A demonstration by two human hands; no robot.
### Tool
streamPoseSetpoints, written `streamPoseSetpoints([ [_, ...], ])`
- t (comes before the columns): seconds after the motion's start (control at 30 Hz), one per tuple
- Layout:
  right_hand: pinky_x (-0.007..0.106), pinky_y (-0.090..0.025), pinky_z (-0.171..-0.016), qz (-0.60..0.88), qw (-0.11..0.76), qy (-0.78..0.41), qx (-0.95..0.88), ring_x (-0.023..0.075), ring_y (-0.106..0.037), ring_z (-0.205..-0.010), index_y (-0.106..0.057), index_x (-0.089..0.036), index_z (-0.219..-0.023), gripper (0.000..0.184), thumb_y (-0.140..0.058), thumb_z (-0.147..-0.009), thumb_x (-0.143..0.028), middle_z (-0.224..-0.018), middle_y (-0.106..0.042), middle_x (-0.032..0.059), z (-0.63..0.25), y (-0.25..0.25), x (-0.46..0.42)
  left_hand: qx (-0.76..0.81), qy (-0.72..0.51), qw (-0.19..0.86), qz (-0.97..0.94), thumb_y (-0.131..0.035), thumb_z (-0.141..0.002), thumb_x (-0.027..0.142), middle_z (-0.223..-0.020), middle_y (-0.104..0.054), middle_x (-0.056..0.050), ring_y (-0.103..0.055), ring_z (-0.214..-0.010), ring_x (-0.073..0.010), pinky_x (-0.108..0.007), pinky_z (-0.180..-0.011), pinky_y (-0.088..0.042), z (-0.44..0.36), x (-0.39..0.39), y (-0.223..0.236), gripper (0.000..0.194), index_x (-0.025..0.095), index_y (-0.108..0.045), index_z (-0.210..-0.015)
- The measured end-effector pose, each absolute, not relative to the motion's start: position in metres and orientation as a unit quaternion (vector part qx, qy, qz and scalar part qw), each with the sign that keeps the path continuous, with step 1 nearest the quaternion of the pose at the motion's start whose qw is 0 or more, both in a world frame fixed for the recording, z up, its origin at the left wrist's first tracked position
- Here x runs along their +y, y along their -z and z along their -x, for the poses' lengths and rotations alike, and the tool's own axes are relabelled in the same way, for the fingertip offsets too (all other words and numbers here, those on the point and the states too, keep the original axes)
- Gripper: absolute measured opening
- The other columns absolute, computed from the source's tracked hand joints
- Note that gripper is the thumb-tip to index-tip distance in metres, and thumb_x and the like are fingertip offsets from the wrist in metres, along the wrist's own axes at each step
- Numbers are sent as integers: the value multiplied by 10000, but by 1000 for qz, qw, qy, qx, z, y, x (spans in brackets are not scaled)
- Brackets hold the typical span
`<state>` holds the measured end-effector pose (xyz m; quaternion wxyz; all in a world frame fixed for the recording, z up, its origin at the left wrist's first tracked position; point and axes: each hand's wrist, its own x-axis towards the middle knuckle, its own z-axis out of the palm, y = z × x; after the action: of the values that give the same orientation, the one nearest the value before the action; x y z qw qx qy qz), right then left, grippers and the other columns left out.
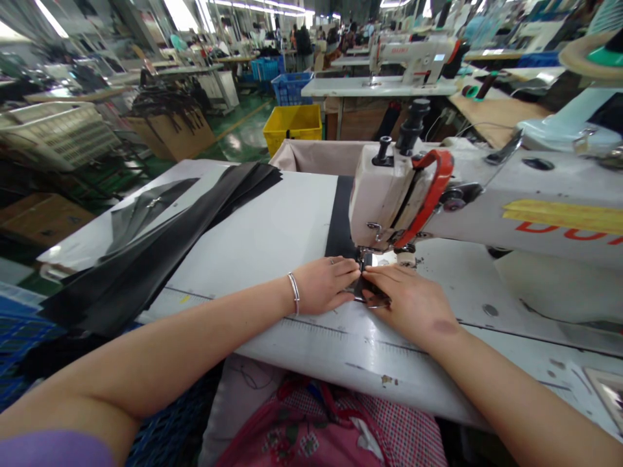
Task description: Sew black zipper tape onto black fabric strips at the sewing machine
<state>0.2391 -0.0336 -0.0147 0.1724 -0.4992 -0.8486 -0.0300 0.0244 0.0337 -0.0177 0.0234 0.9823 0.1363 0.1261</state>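
A white sewing machine with a red lever guard stands on the pale worktable. A black fabric strip lies on the table and runs under the presser foot area. My left hand, wearing a silver bracelet, rests flat left of the needle, fingers stretched and fingertips at the strip's edge. Just right of the needle, my right hand has its fingers and thumb closed around the near end of the dark strip. A thin metal piece shows beside the right thumb; its kind is unclear.
Long black fabric pieces lie stacked on the table's left side. Behind the table stand a cloth-lined bin and a yellow crate. Another sewing machine stands farther back. A blue basket is at lower left.
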Motion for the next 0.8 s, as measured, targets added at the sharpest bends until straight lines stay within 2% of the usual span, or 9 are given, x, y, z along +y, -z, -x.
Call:
streamPoseSetpoints([
  [0.17, 392, -496, -837, 545, 123, 32, -829, 256, -598, -1040, -617, -208, -1165, 340, -545, -851, -313, -1142, -667, 72, -239, 17, -22, 164, -131, 39, -977, -436, -944, 300, -1249, -535, -176, -493, -1201, -250, -390, -1046, -421, -27, 40, 18, 358, 66, -526, -1201],
  [0.3, 386, -506, -759, 575, 108, 40, -810, 265, -618, -968, -612, -236, -1184, 369, -559, -838, -354, -1092, -682, 72, -238, 19, -17, 175, -136, 65, -973, -445, -933, 298, -1271, -520, -173, -478, -1219, -248, -412, -1061, -404, -27, 44, 18, 343, 94, -524, -1198],
  [0.53, 432, -505, -835, 536, 150, 49, -829, 283, -611, -1020, -599, -227, -1208, 383, -526, -857, -363, -1152, -662, 83, -251, 42, -12, 183, -110, 51, -976, -443, -944, 316, -1305, -515, -174, -454, -1255, -223, -371, -1097, -373, -30, 40, 22, 363, 80, -532, -1205],
  [0.63, 466, -503, -847, 525, 162, 66, -833, 303, -608, -1024, -581, -242, -1249, 423, -521, -859, -393, -1177, -653, 74, -257, 58, -8, 190, -66, 59, -978, -449, -953, 319, -1355, -507, -121, -408, -1309, -185, -328, -1121, -333, -18, 47, 20, 374, 117, -513, -1261],
  [0.73, 470, -509, -836, 526, 161, 81, -831, 311, -599, -1047, -558, -252, -1286, 441, -487, -881, -413, -1212, -640, 57, -258, 66, -8, 329, -34, 49, -942, -478, -940, 286, -1290, -560, -67, -475, -1232, -169, -315, -1090, -350, 20, 67, 4, 349, 185, -521, -1272],
  [0.8, 461, -517, -811, 533, 162, 89, -826, 306, -604, -1035, -561, -262, -1282, 427, -473, -890, -406, -1220, -636, 45, -257, 66, -9, 466, -49, 14, -883, -462, -935, 250, -1245, -563, -120, -493, -1192, -222, -394, -1074, -347, 63, 83, -15, 340, 137, -525, -1249],
])
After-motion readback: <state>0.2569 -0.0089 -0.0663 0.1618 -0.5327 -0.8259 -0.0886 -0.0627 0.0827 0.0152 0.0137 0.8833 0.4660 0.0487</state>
